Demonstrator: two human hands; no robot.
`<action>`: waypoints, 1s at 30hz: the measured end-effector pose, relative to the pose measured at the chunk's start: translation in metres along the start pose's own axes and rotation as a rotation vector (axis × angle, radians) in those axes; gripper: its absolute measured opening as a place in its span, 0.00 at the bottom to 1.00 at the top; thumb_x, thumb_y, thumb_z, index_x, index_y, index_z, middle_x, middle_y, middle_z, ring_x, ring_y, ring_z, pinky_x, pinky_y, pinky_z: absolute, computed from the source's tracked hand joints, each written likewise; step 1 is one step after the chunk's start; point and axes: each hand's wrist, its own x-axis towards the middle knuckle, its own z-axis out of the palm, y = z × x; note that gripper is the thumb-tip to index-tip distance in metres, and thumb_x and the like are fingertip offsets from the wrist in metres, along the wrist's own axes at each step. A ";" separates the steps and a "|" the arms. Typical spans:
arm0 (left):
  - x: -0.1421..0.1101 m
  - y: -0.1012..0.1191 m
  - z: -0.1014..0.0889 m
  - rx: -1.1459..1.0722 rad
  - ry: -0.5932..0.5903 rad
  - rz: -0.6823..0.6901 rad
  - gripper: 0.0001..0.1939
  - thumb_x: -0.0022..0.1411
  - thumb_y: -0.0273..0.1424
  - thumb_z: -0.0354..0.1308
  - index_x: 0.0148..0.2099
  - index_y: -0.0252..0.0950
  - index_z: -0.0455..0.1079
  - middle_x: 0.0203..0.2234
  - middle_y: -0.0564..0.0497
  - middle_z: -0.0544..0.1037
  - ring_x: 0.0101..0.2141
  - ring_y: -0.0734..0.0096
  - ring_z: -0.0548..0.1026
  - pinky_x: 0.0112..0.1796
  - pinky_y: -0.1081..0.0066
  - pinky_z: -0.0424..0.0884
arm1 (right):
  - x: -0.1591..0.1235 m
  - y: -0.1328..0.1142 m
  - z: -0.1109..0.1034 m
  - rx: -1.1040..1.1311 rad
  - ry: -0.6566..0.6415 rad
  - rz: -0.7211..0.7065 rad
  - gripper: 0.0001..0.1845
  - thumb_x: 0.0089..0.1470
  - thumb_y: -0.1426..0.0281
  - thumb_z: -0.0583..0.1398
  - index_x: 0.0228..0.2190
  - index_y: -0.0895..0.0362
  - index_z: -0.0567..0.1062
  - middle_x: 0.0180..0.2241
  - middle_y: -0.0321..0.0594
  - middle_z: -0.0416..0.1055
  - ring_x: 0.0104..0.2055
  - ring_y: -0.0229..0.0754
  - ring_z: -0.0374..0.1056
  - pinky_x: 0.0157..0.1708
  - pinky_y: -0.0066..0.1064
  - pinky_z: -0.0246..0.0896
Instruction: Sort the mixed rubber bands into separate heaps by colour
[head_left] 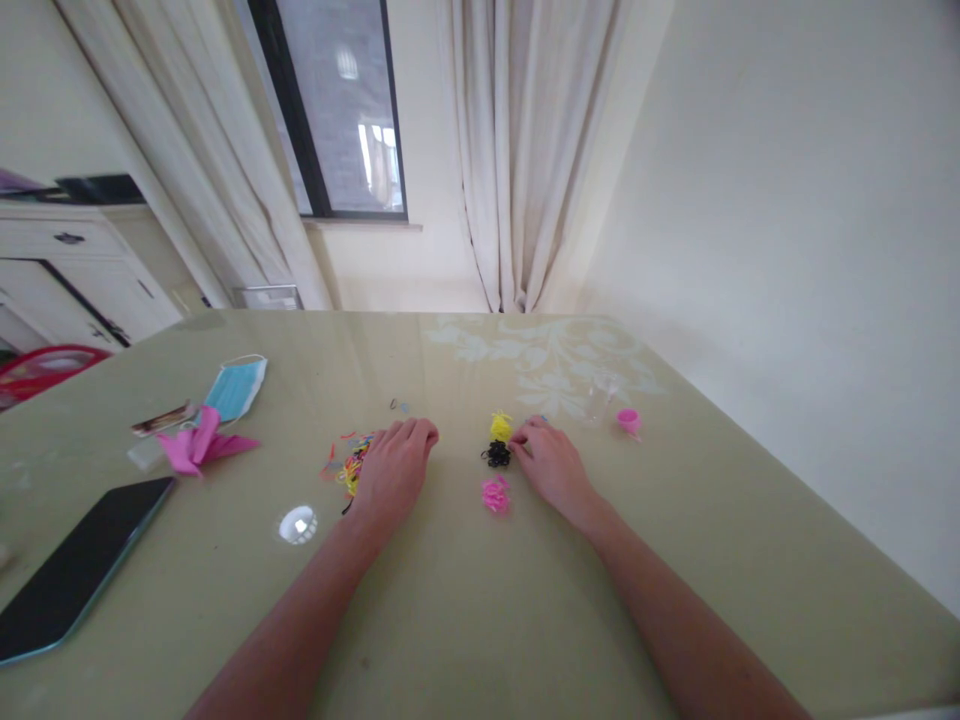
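My left hand [397, 468] lies partly over a mixed heap of small coloured rubber bands [349, 472]. Its thumb and forefinger are pinched together to the right of the heap; a faint yellowish speck shows at the tips, too small to name. Beside a small pile of black rubber bands [496, 454] rests my right hand [553, 462], fingers curled and closed, the tips at the pile's right edge. What they hold, if anything, is hidden. A yellow pile of bands [501, 427] sits just behind the black one, and a pink pile [495, 495] lies in front.
Toward the right stand a clear cup [600, 398] and a small pink cup-like piece [629, 422]. On the left are a pink folded-paper shape [202, 443], a blue face mask [238, 386] and a dark tablet-like slab [82, 565]. A wall borders the table [712, 560] on the right.
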 end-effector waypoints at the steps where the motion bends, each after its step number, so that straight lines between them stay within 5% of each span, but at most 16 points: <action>1: 0.000 0.000 0.000 -0.006 0.000 -0.005 0.09 0.77 0.30 0.52 0.46 0.40 0.74 0.42 0.46 0.84 0.45 0.54 0.79 0.46 0.60 0.67 | -0.001 0.001 0.000 -0.002 0.005 -0.003 0.10 0.68 0.74 0.61 0.38 0.56 0.84 0.42 0.45 0.80 0.43 0.47 0.77 0.44 0.35 0.66; 19: 0.000 0.002 0.000 -0.013 -0.010 0.013 0.09 0.77 0.29 0.52 0.46 0.40 0.75 0.43 0.47 0.84 0.45 0.56 0.79 0.47 0.60 0.68 | 0.008 -0.004 -0.006 -0.098 0.099 -0.044 0.13 0.72 0.73 0.57 0.46 0.54 0.83 0.48 0.46 0.78 0.48 0.49 0.74 0.48 0.39 0.61; 30: 0.000 0.004 0.001 -0.021 -0.007 0.013 0.09 0.77 0.30 0.52 0.46 0.40 0.75 0.42 0.47 0.84 0.44 0.55 0.79 0.46 0.61 0.67 | 0.001 -0.002 -0.003 -0.022 -0.024 -0.037 0.20 0.64 0.83 0.55 0.44 0.56 0.84 0.49 0.47 0.77 0.52 0.49 0.74 0.53 0.39 0.64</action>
